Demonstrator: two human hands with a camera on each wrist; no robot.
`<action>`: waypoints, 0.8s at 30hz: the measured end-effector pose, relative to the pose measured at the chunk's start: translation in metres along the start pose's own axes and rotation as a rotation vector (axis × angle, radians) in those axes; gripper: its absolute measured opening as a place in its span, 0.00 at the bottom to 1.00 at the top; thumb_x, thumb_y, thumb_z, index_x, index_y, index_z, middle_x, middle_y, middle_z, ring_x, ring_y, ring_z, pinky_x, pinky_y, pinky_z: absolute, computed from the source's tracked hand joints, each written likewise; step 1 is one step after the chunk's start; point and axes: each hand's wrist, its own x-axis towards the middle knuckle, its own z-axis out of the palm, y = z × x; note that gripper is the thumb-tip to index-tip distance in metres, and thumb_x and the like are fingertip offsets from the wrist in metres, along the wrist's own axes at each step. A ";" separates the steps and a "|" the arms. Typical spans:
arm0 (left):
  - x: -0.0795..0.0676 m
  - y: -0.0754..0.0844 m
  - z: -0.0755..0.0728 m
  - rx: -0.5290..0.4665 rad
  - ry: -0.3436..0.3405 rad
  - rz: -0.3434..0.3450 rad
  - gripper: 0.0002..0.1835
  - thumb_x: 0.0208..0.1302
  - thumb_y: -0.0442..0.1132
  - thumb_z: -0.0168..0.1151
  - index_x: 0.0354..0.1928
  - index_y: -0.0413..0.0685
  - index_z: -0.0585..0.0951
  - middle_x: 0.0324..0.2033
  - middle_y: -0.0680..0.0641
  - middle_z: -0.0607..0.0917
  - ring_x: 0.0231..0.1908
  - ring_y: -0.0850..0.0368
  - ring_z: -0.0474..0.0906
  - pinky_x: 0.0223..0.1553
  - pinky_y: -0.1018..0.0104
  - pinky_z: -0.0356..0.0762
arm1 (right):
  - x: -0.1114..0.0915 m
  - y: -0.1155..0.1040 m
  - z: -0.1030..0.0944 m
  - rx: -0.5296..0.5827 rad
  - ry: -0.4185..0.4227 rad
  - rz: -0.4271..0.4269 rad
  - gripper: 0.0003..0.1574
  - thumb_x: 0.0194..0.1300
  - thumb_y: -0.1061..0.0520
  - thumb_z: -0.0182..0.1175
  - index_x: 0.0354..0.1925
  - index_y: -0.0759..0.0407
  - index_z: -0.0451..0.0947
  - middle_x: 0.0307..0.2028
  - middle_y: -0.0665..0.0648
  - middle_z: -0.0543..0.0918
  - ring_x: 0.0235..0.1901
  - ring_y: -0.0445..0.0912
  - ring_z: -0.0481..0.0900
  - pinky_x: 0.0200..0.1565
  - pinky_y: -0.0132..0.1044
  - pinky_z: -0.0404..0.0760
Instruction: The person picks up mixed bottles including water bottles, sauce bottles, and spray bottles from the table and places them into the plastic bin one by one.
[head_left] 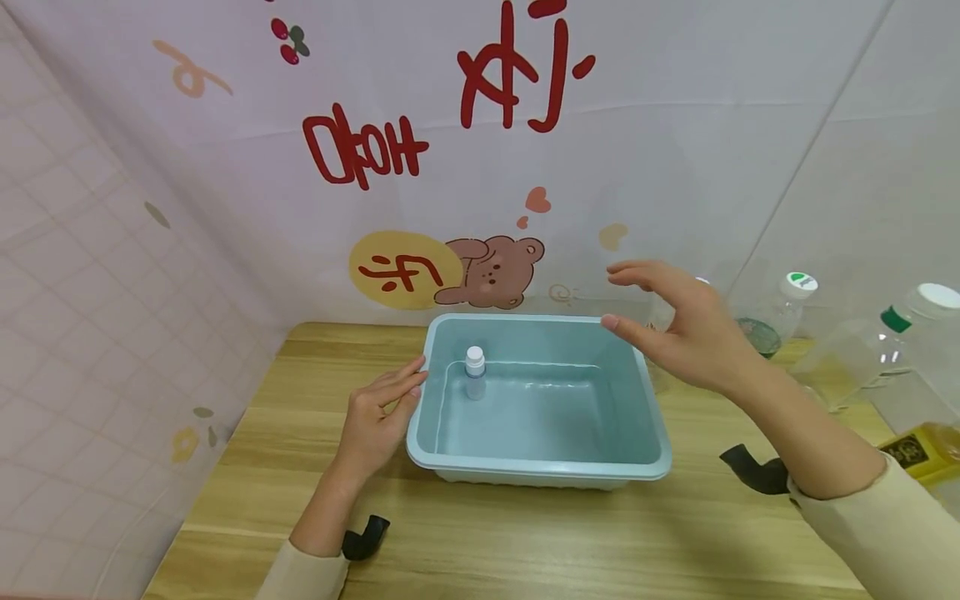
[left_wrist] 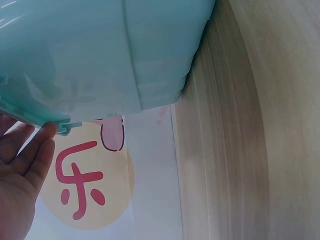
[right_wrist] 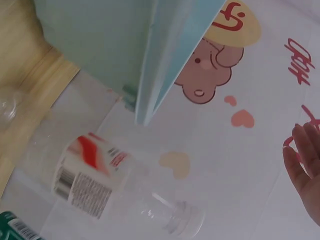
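Observation:
A light blue plastic basin (head_left: 540, 472) stands on the wooden table. Inside it, near the left wall, a small bottle (head_left: 475, 375) with a white cap is upright. My left hand (head_left: 378, 419) rests its fairly straight fingers against the basin's left rim; in the left wrist view the fingertips (left_wrist: 48, 131) are right at that rim. Raised above the basin's right back corner, my right hand (head_left: 686, 329) has thumb and fingers spread apart with nothing between them. The right wrist view catches this hand (right_wrist: 306, 167) at its right edge, apart from the basin (right_wrist: 95, 45).
Right of the basin stand a clear bottle (head_left: 780, 312) with a white and green cap, a larger clear bottle (head_left: 862, 350) and a yellow-labelled bottle (head_left: 926, 452). A clear bottle with a red and white label (right_wrist: 90, 175) shows behind. A printed wall sheet (head_left: 637, 150) backs the table.

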 end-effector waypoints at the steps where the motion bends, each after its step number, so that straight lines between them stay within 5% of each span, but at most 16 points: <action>1: 0.000 0.000 0.000 0.001 -0.002 -0.003 0.13 0.61 0.28 0.61 0.48 0.38 0.83 0.54 0.46 0.79 0.54 0.49 0.77 0.53 0.66 0.73 | -0.002 0.002 -0.003 -0.001 0.007 0.008 0.31 0.49 0.60 0.72 0.54 0.54 0.77 0.54 0.49 0.78 0.55 0.46 0.74 0.54 0.26 0.68; 12: -0.001 0.002 -0.001 0.020 -0.006 -0.027 0.13 0.64 0.32 0.60 0.50 0.41 0.83 0.55 0.50 0.79 0.55 0.52 0.76 0.54 0.55 0.74 | -0.024 0.031 -0.019 -0.008 0.047 0.152 0.50 0.42 0.60 0.77 0.64 0.50 0.69 0.66 0.49 0.67 0.66 0.46 0.61 0.61 0.29 0.59; 19: 0.000 0.002 -0.002 0.021 -0.007 -0.035 0.13 0.64 0.32 0.59 0.50 0.41 0.83 0.55 0.50 0.79 0.56 0.53 0.75 0.54 0.56 0.73 | -0.029 0.051 -0.021 0.007 0.070 0.234 0.53 0.45 0.57 0.75 0.68 0.48 0.64 0.69 0.47 0.61 0.69 0.47 0.56 0.65 0.57 0.56; 24: 0.000 0.001 -0.001 0.003 -0.010 -0.013 0.13 0.64 0.31 0.59 0.50 0.39 0.83 0.55 0.48 0.79 0.56 0.51 0.75 0.55 0.58 0.73 | -0.036 0.065 -0.023 0.008 0.042 0.351 0.54 0.51 0.53 0.72 0.71 0.43 0.57 0.71 0.46 0.57 0.69 0.49 0.54 0.64 0.60 0.55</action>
